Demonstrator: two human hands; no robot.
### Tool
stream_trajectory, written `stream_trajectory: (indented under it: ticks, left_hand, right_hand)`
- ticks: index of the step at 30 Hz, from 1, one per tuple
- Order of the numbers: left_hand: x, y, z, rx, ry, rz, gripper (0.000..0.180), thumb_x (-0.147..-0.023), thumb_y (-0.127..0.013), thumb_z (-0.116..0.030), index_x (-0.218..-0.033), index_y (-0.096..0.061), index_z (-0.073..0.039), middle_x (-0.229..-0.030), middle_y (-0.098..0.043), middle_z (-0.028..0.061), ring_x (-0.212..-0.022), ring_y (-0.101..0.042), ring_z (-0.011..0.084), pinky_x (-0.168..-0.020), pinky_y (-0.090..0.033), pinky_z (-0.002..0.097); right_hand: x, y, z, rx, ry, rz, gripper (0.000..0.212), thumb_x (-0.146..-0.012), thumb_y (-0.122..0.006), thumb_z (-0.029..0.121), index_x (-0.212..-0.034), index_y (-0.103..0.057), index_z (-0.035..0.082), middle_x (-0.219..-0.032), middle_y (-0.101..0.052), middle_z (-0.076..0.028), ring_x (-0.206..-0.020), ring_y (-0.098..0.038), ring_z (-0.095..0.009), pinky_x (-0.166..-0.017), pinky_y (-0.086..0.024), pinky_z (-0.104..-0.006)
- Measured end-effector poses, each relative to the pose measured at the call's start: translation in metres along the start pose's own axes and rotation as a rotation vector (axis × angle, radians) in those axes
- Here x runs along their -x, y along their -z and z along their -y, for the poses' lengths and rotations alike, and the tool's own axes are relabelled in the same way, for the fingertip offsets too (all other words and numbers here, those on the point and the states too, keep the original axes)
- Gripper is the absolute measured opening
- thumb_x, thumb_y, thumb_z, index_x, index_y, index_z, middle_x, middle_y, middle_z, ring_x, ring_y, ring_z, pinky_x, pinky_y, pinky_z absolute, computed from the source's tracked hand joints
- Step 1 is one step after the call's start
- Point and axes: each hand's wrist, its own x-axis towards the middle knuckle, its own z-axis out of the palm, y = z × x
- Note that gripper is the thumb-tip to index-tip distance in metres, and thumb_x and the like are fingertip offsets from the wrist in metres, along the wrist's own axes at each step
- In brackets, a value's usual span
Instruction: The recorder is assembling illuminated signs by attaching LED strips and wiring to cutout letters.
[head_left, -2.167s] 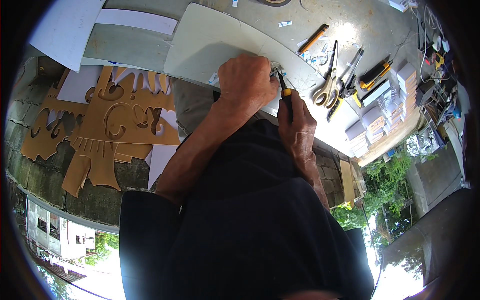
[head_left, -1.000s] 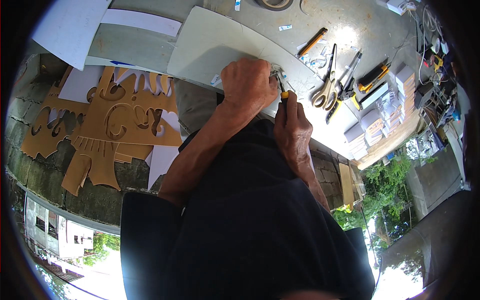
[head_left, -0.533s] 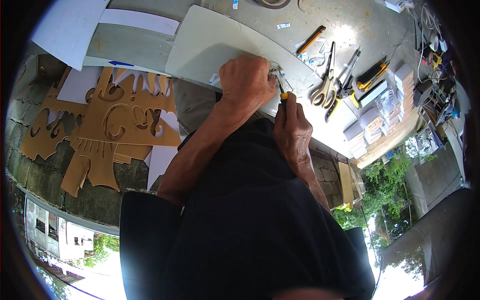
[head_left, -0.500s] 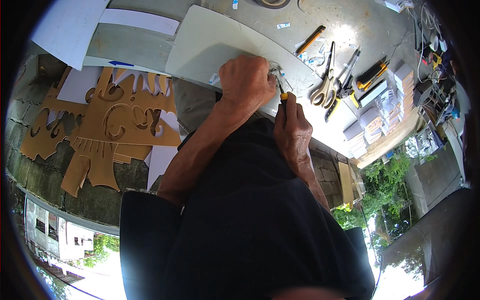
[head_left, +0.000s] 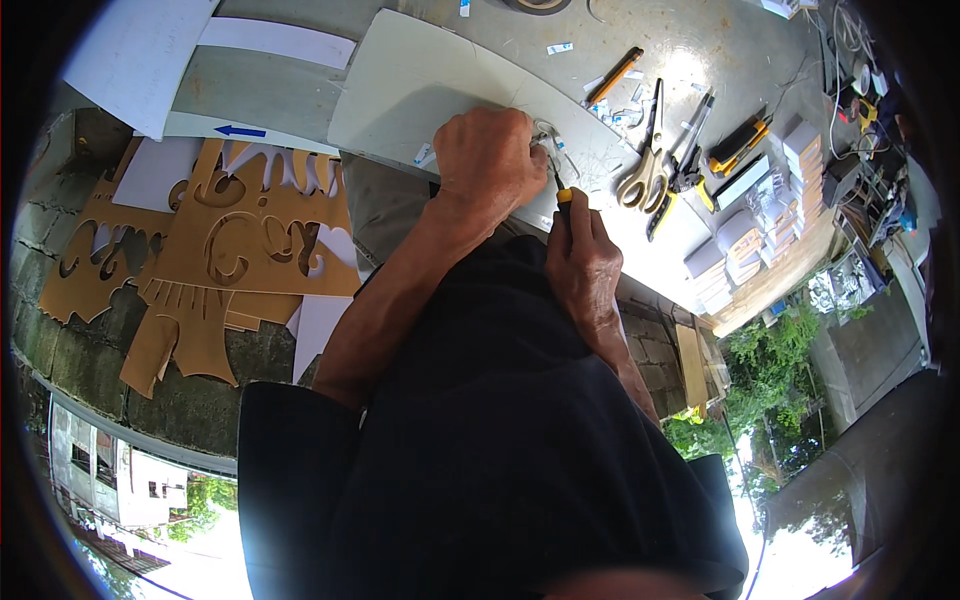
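Observation:
My left hand (head_left: 485,160) is closed, back of the hand up, over a pale board (head_left: 400,90) at the table's near edge. At its fingertips is a small shiny, clear-looking piece (head_left: 560,142), which the fingers seem to pinch; its exact kind is hard to make out. My right hand (head_left: 585,258) is wrapped round a screwdriver (head_left: 565,197) with a black handle, a yellow collar and a thin metal shaft. The shaft points away from me, its tip close by the left fingertips and the small piece.
To the right lie an orange cutter knife (head_left: 614,78), beige-handled scissors (head_left: 643,180), yellow-and-black pliers (head_left: 685,180) and another orange-and-black cutter (head_left: 742,146). Stacked white pieces (head_left: 740,240) stand beyond. Brown cut-out sheets (head_left: 200,240) lie low on the left. A tape roll (head_left: 540,6) is at the back.
The screwdriver and both hands have shifted very slightly, with the shaft a little more upright. The whole view has moved a touch. Both grips stay the same.

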Motion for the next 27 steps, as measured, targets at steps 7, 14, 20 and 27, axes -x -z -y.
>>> stream_trajectory:
  ticks: [7,14,20,27]
  left_hand:
    - [0.003,0.004,0.000,-0.002,-0.007,0.012,0.024,-0.077,-0.081,-0.028,-0.078,-0.075,-0.005,-0.066,-0.069,0.0124,-0.063,-0.070,0.0296,-0.064,-0.055,0.0412]
    - [0.015,0.027,0.006,0.217,-0.198,0.124,0.022,-0.078,-0.082,-0.026,-0.082,-0.074,-0.005,-0.067,-0.069,0.0118,-0.064,-0.069,0.0305,-0.065,-0.053,0.0406]
    - [0.026,0.037,0.003,0.210,-0.391,0.088,0.023,-0.083,-0.080,-0.025,-0.088,-0.072,-0.004,-0.075,-0.071,0.0106,-0.063,-0.067,0.0249,-0.061,-0.050,0.0357]
    - [0.035,0.031,0.000,0.282,-0.359,0.040,0.018,-0.082,-0.079,-0.021,-0.090,-0.074,-0.005,-0.085,-0.073,0.0118,-0.073,-0.069,0.0279,-0.066,-0.052,0.0370]
  right_hand:
    - [0.006,0.019,0.001,-0.145,-0.019,-0.017,0.034,-0.092,-0.067,0.008,-0.123,-0.057,0.000,-0.087,-0.068,-0.017,-0.066,-0.069,-0.032,-0.056,-0.054,-0.0390]
    - [-0.034,0.049,-0.005,-0.515,-0.262,0.010,0.029,-0.084,-0.079,0.015,-0.110,-0.071,0.004,-0.087,-0.060,-0.002,-0.069,-0.054,-0.010,-0.065,-0.045,-0.0287]
    - [-0.049,0.056,-0.001,-0.559,-0.237,0.246,0.031,-0.087,-0.076,0.014,-0.115,-0.070,0.004,-0.083,-0.067,-0.005,-0.068,-0.059,-0.009,-0.064,-0.048,-0.0280]
    - [-0.046,0.054,-0.001,-0.527,-0.141,0.157,0.025,-0.087,-0.075,0.012,-0.107,-0.070,0.000,-0.073,-0.068,-0.006,-0.068,-0.064,-0.009,-0.066,-0.052,-0.0279]
